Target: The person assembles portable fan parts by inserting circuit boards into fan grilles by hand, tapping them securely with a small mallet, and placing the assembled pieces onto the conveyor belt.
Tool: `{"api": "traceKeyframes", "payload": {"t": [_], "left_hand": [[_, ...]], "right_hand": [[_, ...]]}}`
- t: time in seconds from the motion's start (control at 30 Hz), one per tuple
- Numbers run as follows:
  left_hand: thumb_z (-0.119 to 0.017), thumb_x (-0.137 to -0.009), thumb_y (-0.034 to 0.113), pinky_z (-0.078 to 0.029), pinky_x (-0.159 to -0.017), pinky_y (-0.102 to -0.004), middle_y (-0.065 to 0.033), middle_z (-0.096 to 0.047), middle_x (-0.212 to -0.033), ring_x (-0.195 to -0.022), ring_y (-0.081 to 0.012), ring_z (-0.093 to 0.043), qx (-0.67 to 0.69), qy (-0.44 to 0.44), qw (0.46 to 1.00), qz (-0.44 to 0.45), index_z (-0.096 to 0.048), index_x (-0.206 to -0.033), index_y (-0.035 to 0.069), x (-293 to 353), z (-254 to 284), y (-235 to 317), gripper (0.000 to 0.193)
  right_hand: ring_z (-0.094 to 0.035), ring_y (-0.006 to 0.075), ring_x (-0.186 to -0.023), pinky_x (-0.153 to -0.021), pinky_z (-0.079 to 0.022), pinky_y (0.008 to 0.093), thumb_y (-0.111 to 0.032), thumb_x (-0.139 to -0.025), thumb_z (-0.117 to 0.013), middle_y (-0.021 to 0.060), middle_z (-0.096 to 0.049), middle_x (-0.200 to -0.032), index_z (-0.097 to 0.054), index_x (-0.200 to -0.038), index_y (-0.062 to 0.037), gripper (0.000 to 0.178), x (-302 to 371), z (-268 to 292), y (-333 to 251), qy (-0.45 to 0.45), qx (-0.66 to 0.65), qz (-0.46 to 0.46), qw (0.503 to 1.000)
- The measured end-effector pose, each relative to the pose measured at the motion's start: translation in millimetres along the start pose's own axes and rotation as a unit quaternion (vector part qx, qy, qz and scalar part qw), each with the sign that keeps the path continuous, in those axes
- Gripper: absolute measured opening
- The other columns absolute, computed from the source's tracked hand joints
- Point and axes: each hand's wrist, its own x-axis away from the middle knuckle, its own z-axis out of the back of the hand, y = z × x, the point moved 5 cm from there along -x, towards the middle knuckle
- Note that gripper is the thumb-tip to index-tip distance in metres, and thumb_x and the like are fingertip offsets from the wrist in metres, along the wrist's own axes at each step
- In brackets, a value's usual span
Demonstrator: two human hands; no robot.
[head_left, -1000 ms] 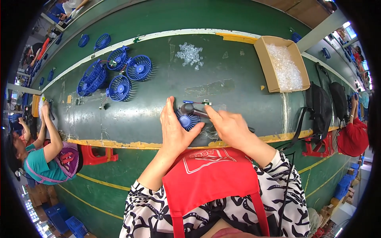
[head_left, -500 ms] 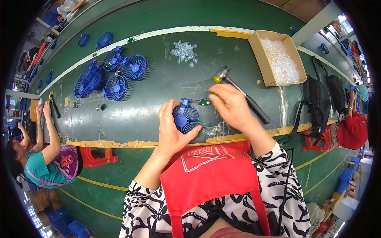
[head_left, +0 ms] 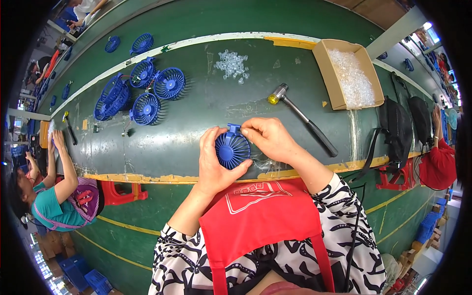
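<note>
I have the blue fan housing (head_left: 230,150) near the front edge of the green desk (head_left: 191,115), its short neck pointing away from me. My left hand (head_left: 215,158) holds it, fingers curved along its left side and thumb under its lower rim. My right hand (head_left: 273,139) has its fingertips drawn narrow beside the neck; I cannot tell what they pinch. A hammer (head_left: 306,121) lies to the right; beyond sits a pile of clear pieces (head_left: 232,65).
</note>
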Motion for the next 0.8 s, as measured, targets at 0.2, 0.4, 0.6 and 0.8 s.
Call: {"api": "traceKeyframes", "payload": {"t": [0.2,0.4,0.6,0.8], "left_hand": [[-0.086,-0.067,0.021,-0.042,-0.1,-0.045,-0.0188,-0.054,-0.126,-0.117,-0.0383,-0.052,0.069,-0.088,0.993,-0.044,-0.036,-0.138,0.002,-15,-6,0,0.089],[-0.07,-0.083,0.007,-0.052,-0.073,-0.0324,-0.0149,-0.063,-0.105,-0.086,-0.0238,-0.063,0.024,0.07,0.995,0.06,-0.064,-0.104,-0.002,-81,0,-39,0.023],[-0.076,-0.077,0.016,-0.049,-0.081,-0.0381,-0.0102,-0.062,-0.1,-0.092,-0.0294,-0.06,-0.192,0.089,0.975,0.06,-0.068,-0.095,0.004,-138,-17,-59,0.023],[-0.074,-0.078,0.015,-0.049,-0.073,-0.04,-0.0094,-0.062,-0.083,-0.082,-0.0305,-0.062,-0.163,0.058,0.981,0.084,-0.069,-0.087,0.005,-144,-21,-63,0.014]], "right_hand": [[-0.054,0.0061,-0.069,-0.06,-0.046,0.0254,-0.013,-0.094,-0.063,0.0031,-0.064,-0.077,-0.067,-0.098,0.0045,0.019,-3,5,15,-0.029,-0.076,-0.026,0.996],[-0.056,0.0086,-0.065,-0.057,-0.044,0.0258,-0.013,-0.093,-0.063,0.0049,-0.063,-0.072,-0.065,-0.093,0.0027,0.016,-6,19,30,0.024,-0.128,0.017,0.991],[-0.049,0.003,-0.06,-0.051,-0.039,0.0213,-0.016,-0.095,-0.063,-0.0026,-0.058,-0.069,-0.064,-0.092,0.001,0.017,-6,20,36,-0.009,-0.214,-0.028,0.976],[-0.051,0.0026,-0.063,-0.054,-0.041,0.0197,-0.019,-0.096,-0.063,-0.0037,-0.058,-0.073,-0.065,-0.097,0.0,0.019,-7,21,40,-0.028,-0.242,-0.041,0.969]]}}
